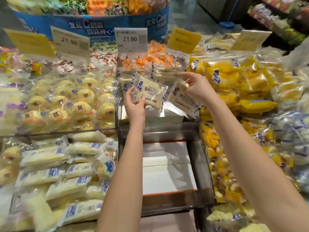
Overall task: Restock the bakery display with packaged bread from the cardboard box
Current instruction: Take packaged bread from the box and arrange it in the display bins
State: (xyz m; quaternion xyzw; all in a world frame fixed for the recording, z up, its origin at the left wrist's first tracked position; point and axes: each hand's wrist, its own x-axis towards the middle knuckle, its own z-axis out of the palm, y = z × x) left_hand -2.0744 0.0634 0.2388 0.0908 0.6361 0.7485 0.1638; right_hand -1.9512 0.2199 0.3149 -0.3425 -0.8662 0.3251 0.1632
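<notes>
Left hand (134, 104) holds one bread packet (151, 93), right hand (197, 88) a second packet (181, 98), over a clear bin (167, 127) of stacked packets (164, 72).

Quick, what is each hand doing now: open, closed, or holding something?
Left hand: grips a packet of sliced bread.
Right hand: holds a second bread packet by its upper edge.

Bright overhead light, blurred, warped edges
</notes>
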